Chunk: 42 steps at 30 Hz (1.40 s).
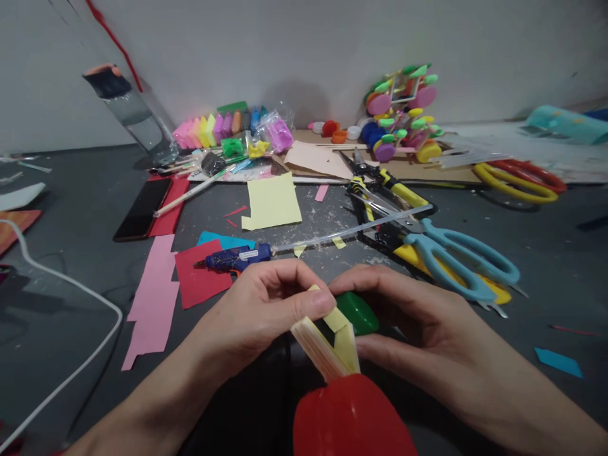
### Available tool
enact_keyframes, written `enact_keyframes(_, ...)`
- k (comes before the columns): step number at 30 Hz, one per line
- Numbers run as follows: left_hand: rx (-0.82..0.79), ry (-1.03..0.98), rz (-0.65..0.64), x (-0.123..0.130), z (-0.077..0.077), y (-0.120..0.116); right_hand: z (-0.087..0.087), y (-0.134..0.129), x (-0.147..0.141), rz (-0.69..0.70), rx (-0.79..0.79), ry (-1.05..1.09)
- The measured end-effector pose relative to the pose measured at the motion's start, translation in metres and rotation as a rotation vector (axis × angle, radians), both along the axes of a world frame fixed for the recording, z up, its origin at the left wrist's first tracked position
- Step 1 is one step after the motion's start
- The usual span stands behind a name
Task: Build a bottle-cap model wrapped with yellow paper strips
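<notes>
Close in front of me, my left hand (270, 310) is closed, thumb and finger pinching a folded yellow paper strip (346, 345). The strip is joined to a pale, layered bar (318, 348) that looks like stacked craft sticks. Both reach down to a glossy red rounded piece (351, 418), cut off by the lower edge of the view. My right hand (422, 316) curls around a shiny green rounded piece (358, 313), fingers above and thumb below. Behind my left hand lies a blue glue gun (237, 256) with a long clear glue stick (351, 231) in its back.
Blue-handled scissors (456, 259) and yellow-black pliers (399, 190) lie to the right. Red, pink and yellow paper (274, 201), a phone (142, 209) and a tilted water bottle (135, 117) are left and behind. A white cable (80, 282) crosses the left side. A colourful craft model (403, 114) stands at the back.
</notes>
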State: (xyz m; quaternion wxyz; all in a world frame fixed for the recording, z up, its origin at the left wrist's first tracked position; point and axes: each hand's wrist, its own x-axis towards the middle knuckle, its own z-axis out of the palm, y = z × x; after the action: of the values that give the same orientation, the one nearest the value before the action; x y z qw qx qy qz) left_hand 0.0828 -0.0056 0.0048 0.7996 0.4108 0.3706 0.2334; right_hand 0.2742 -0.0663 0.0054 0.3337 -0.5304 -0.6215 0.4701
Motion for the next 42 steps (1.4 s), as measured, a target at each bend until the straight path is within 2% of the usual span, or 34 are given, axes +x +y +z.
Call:
enact_keyframes(9, -0.112, -0.042, -0.046, 0.001, 0.0, -0.004, 0.0, -0.002, 0.0, -0.006, -0.009, -0.015)
enact_keyframes(16, -0.053, -0.05, -0.036, 0.001, 0.001, -0.003, 0.0, 0.0, -0.001, -0.02, -0.035, 0.062)
enact_keyframes(25, -0.008, -0.095, 0.043, 0.004, -0.002, -0.002, -0.014, -0.002, -0.002, -0.07, -0.195, 0.383)
enact_keyframes(29, 0.104, -0.177, 0.049, 0.003, -0.007, -0.003, -0.023, 0.001, -0.002, -0.026, -0.218, 0.679)
enact_keyframes(33, 0.202, -0.172, 0.145, 0.002, -0.009, -0.005, -0.025, 0.005, -0.007, 0.021, -0.29, 0.935)
enact_keyframes(38, 0.209, -0.259, 0.104, 0.003, -0.005, -0.011, -0.023, 0.004, -0.014, 0.039, -0.347, 1.033)
enact_keyframes(42, 0.224, -0.25, 0.107, 0.004, -0.004, -0.016, -0.022, 0.001, -0.016, 0.046, -0.38, 1.06)
